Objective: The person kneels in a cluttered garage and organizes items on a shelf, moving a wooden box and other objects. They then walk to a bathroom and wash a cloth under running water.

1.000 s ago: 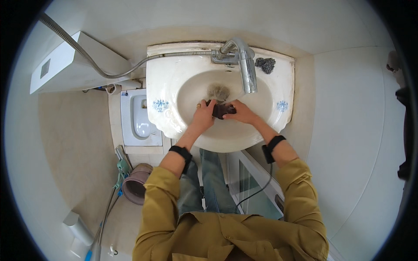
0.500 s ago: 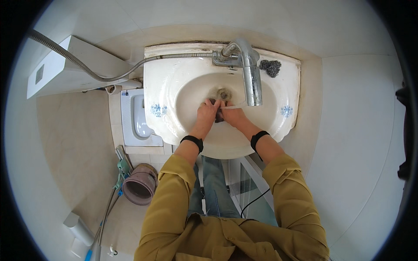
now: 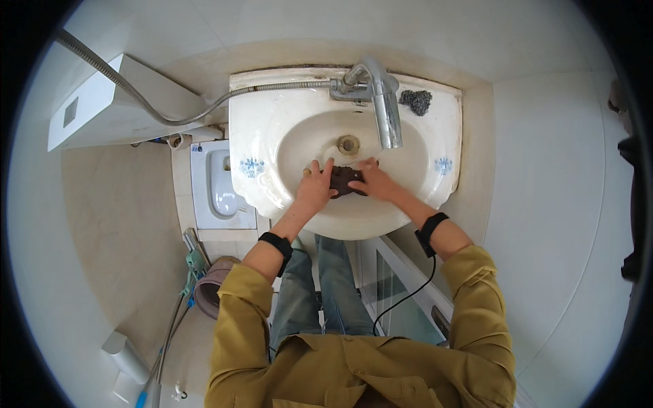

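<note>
A wet, dark brown cloth [image 3: 345, 182] is stretched between my two hands, low over the near side of the white washbasin [image 3: 313, 221]. My left hand [image 3: 316, 185] grips its left edge, thumb toward me and the other fingers spread on the far side. At the opposite edge my right hand [image 3: 374, 182] pinches the cloth between thumb and bent fingers. Beyond the cloth lies the round drain [image 3: 348, 144], uncovered. A chrome faucet [image 3: 388, 122] reaches over the bowl from the back, and a thin streak of water seems to run from its mouth toward the cloth.
A steel wool scourer [image 3: 416, 102] rests on the basin's back right rim. A metal hose [image 3: 272, 87] runs left from the faucet. To the left are a squat toilet [image 3: 223, 187], a purple bucket [image 3: 214, 289] and mop handles [image 3: 166, 340]. A black cable [image 3: 408, 306] hangs from my right wristband.
My hands have drawn back from the drain toward me and moved apart. The bunched cloth is now spread wider between them, and the drain shows fully.
</note>
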Demonstrator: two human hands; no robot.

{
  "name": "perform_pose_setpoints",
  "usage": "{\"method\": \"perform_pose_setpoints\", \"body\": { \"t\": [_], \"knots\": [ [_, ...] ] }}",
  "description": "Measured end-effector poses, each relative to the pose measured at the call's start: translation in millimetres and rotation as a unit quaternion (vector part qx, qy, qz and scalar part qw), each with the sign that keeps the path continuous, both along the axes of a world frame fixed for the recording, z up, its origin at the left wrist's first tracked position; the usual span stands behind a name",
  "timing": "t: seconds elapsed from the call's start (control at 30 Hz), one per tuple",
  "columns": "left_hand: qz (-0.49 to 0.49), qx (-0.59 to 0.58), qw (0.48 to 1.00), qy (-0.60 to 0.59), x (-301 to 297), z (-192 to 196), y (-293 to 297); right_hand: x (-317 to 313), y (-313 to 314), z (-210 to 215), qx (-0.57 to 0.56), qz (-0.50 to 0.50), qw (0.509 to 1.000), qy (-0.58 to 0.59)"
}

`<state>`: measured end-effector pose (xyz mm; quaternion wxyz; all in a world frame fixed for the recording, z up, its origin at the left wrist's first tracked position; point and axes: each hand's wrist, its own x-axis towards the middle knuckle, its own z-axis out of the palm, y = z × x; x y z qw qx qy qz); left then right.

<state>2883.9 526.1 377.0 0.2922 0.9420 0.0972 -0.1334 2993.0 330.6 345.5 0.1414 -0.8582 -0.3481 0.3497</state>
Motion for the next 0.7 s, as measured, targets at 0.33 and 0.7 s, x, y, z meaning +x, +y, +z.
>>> {"method": "perform_pose_setpoints", "body": {
  "t": [0.33, 0.7],
  "knots": [
    [-0.02, 0.205, 0.977, -0.053, 27, -90, -19, -3, 49, -23, -0.019, 0.068, 0.978, -0.195],
    [-0.016, -0.032, 0.998, -0.049, 4, -1, 11, 30, 25, 41, 0.084, -0.16, 0.942, 0.283]
  ]
}}
